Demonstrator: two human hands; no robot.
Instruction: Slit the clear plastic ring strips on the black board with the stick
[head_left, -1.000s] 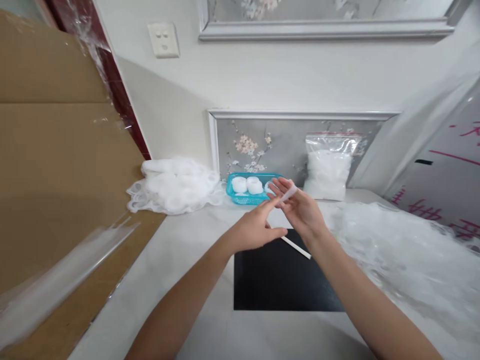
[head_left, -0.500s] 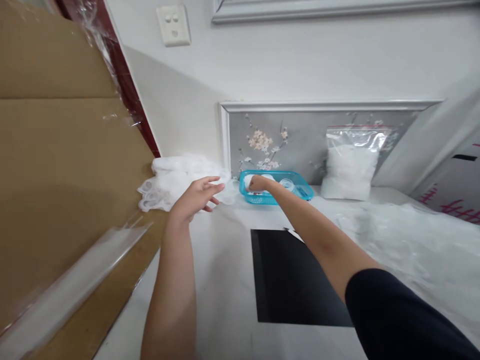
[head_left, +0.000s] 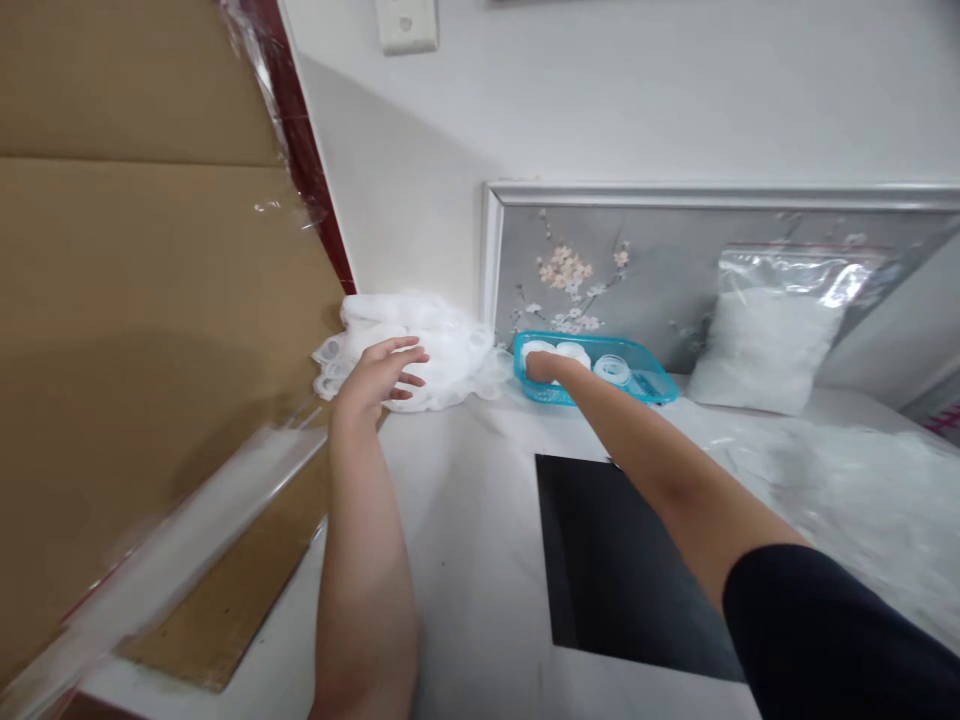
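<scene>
My right hand [head_left: 541, 367] reaches into the left end of a blue plastic basket [head_left: 660, 388], at a white round item [head_left: 531, 348]. Its fingers curl downward, and whatever they grip is hidden by the hand and the basket rim. Beside it in the basket sit another white round item [head_left: 574, 352] and a clear roll that looks like tape [head_left: 612, 370]. My left hand [head_left: 381, 378] hovers with fingers apart, holding nothing, in front of a pile of soft white material with loop-like edges [head_left: 442, 350].
A black mat [head_left: 622, 560] lies on the white table [head_left: 472, 560]. At the back right stands a zip bag of white stuff [head_left: 772, 340], with clear plastic bags [head_left: 870, 490] before it. Large cardboard [head_left: 150, 350] borders the left side, with a plastic-wrapped strip [head_left: 202, 520] against it.
The view has shifted left and down, so things appear farther right. My right hand sits lower in the basket. My left hand has come nearer the white pile, its fingers still apart.
</scene>
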